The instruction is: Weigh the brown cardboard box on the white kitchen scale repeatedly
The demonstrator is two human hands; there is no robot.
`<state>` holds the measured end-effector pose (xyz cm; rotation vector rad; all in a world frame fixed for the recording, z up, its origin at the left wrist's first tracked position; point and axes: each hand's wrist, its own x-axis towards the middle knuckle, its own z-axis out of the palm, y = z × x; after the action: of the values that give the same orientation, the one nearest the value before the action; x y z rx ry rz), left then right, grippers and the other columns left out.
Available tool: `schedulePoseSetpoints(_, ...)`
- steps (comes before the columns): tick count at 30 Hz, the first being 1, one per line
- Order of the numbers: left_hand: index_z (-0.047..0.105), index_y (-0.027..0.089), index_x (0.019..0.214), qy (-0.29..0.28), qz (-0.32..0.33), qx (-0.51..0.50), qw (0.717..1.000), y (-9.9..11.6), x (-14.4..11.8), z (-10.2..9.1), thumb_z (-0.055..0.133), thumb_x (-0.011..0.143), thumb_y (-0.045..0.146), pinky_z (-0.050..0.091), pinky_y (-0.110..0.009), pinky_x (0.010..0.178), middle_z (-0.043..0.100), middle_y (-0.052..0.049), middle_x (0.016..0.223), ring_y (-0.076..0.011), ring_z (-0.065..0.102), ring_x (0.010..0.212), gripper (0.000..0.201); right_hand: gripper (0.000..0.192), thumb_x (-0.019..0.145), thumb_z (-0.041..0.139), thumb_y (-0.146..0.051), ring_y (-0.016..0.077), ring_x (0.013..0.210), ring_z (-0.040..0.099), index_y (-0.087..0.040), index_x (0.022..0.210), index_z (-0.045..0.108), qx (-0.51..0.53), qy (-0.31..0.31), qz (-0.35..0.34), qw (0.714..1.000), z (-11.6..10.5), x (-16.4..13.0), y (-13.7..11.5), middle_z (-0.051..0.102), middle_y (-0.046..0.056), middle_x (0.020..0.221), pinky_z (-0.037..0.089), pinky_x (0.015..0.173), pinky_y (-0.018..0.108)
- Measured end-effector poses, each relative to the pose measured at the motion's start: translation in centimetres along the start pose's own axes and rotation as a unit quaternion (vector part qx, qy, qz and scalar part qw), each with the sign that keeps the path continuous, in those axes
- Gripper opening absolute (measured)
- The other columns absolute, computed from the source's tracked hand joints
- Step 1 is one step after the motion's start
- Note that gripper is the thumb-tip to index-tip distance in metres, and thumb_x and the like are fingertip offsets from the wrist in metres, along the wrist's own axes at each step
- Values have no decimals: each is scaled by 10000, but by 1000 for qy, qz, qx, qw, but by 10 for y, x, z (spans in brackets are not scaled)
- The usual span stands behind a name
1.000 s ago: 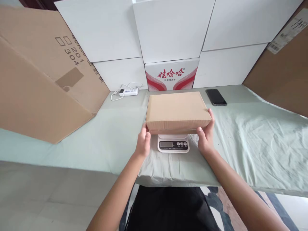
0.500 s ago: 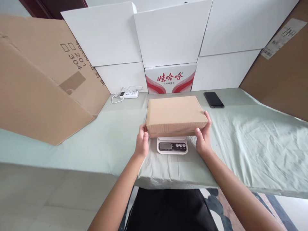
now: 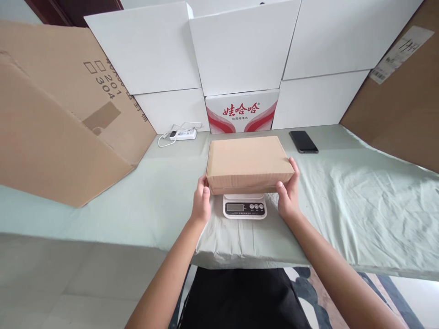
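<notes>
Between my two hands is a closed brown cardboard box (image 3: 248,157), held by its short ends. My left hand (image 3: 201,201) grips the left end, its thumb near the front corner and the other fingers partly hidden. On the opposite end, my right hand (image 3: 288,192) has its thumb at the lower front edge and fingers round the side. Below the box sits a white digital kitchen scale (image 3: 244,216), with only its front panel, display and buttons showing. Whether the box rests on the scale or is held just over it I cannot tell.
A black smartphone (image 3: 303,142) lies at the back right of the green cloth (image 3: 356,205). A white device with a cable (image 3: 185,134) lies at the back left. White boxes (image 3: 243,50) and a red-printed carton (image 3: 242,112) wall the back; large cardboard pieces (image 3: 58,114) flank both sides.
The whole view shifts very slightly. Both hands keep their hold on the box, which stays over the scale.
</notes>
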<state>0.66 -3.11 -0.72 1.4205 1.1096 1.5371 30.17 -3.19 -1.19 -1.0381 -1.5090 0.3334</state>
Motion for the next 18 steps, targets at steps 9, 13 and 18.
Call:
schedulePoseSetpoints(9,640,257,1372,-7,-16,6,1000,-2,-1,-1,496,970,938,560,-521,1144,756,-166,1488,-378,719,1401,803,811,1100,550,-594,408,1654,486,-305,1799,258,-14,1,-11,1000,-2,0,1,418,181,1797,429,1353,710)
schedulePoseSetpoints(13,627,262,1419,-10,-17,6,1000,-2,-1,-1,489,980,931,556,-516,1158,747,-164,1504,-373,706,1420,812,823,1096,549,-601,413,1619,508,-292,1799,253,-22,-2,-7,1000,-2,0,0,440,194,1758,439,1333,722)
schedulePoseSetpoints(18,656,262,1426,-4,-14,-2,1000,-2,-2,0,508,987,911,553,-526,1195,745,-168,1517,-381,702,1446,797,824,1089,540,-625,409,1633,488,-305,1795,259,-25,4,-12,1000,-2,0,-3,424,177,1776,435,1341,698)
